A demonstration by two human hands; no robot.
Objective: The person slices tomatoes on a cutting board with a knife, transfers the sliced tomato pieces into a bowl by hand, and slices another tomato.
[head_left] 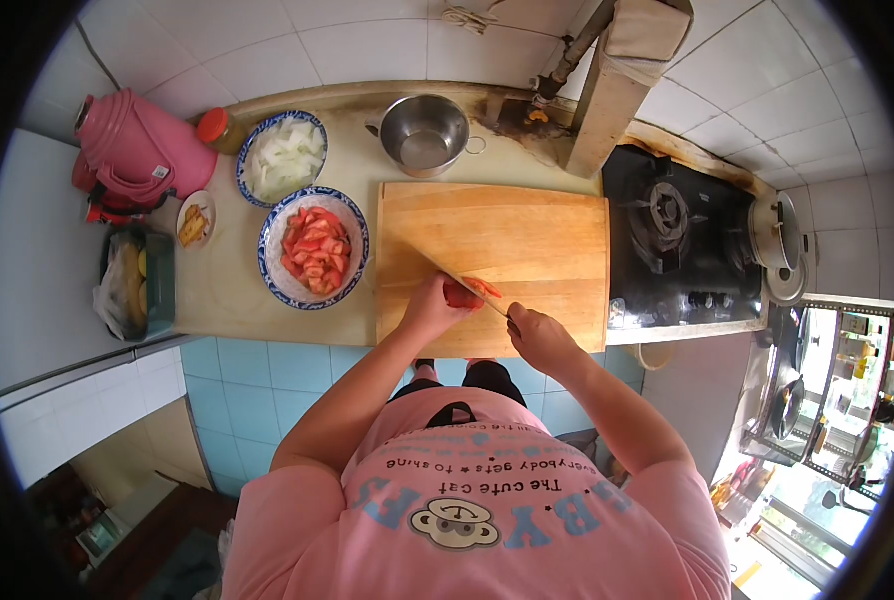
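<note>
On the wooden cutting board (pixel 507 225), my left hand (pixel 433 308) is closed around a piece of tomato (pixel 459 294). My right hand (pixel 542 338) grips the handle of a knife (pixel 475 291), whose blade lies slanted across the board beside the tomato. Cut tomato slices (pixel 484 287) rest against the blade's far side. Left of the board, a blue-rimmed bowl (pixel 270 262) holds cut tomato pieces (pixel 317 250). Behind it stands a blue-rimmed plate (pixel 244 172) of pale, translucent sliced vegetable (pixel 285 158).
A steel pot (pixel 424 135) sits behind the board. The black gas stove (pixel 687 235) is on the right, with a lidded pot (pixel 775 230) at its far side. To the left are a pink thermos (pixel 152 145), a red-lidded jar (pixel 221 131), a small dish (pixel 196 218) and a green bin (pixel 157 285).
</note>
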